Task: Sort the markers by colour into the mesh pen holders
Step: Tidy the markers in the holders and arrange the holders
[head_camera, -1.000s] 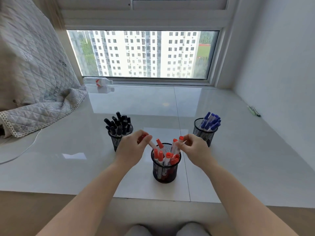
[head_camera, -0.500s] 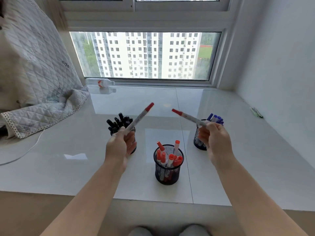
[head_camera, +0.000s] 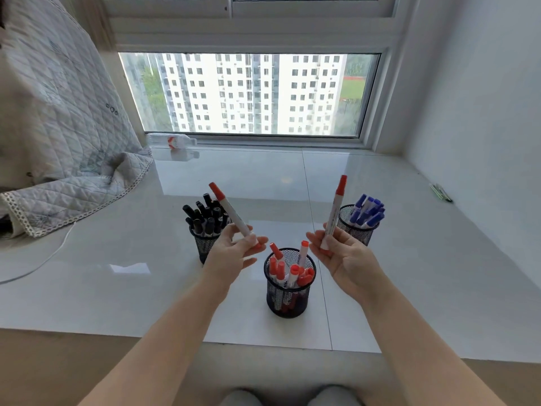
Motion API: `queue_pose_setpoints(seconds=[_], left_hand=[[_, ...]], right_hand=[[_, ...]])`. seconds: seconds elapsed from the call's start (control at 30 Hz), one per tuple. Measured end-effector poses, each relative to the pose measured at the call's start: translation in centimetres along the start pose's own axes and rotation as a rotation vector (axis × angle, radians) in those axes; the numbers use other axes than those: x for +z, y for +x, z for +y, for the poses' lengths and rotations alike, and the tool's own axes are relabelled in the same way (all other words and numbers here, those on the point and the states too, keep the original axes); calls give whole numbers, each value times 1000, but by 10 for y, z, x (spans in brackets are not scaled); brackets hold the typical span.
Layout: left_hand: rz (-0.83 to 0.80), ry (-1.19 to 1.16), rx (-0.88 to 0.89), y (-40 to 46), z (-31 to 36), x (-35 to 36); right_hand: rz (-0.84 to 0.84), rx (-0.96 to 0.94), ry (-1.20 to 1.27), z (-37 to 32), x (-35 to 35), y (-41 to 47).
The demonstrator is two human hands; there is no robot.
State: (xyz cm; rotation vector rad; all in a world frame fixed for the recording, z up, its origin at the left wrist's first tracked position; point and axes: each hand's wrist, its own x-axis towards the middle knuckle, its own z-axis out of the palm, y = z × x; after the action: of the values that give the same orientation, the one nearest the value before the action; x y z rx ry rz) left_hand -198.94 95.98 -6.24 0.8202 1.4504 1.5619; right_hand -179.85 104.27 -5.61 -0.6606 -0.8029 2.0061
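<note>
Black, blue and red markers already stand sorted in three holders; the red holder (head_camera: 288,281) sits at six o'clock. Each hand's fingers pinch one red marker: left hand (head_camera: 234,253), right hand (head_camera: 342,256); those two look left.

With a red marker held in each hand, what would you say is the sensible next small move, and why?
Probably lower the left hand and drop its red marker into the middle holder. That holder has only red-capped markers, sits nearest, and shows room. The right hand holds a second red marker that could follow.
</note>
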Motion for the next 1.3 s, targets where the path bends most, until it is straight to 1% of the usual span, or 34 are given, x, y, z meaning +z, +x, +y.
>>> queue_pose_setpoints(seconds=[0.07,0.13,0.27,0.37,0.5,0.6,0.73,0.8,0.97,1.07,1.17,1.3], left_hand=[[34,115,83,0,-2,2],[49,171,133,-1,-3,4],[40,222,167,-1,-7,7],[39,283,172,0,-11,9],[50,401,211,2,-15,9],[49,476,235,4,-17,7],[50,517,199,6,-18,5],[64,530,188,5,-18,5],[123,602,249,3,-18,5],[159,625,308,0,-17,5],[152,607,371,-4,-15,6],[144,698,451,-4,-13,7]], right_hand=[[0,-36,-119,2,2,-1],[39,-96,-326,3,3,-1],[96,-198,-724,8,5,-1],[88,-222,-922,11,4,-1],[127,-251,-1191,10,-4,-1],[122,-252,-1247,9,-6,0],[179,-345,-1233,6,-5,2],[173,-388,-1234,8,-4,1],[76,-408,-1418,15,-6,0],[41,-379,-1445,16,-7,-1],[4,-337,-1468,13,-5,-3],[-118,-283,-1548,2,-9,-4]])
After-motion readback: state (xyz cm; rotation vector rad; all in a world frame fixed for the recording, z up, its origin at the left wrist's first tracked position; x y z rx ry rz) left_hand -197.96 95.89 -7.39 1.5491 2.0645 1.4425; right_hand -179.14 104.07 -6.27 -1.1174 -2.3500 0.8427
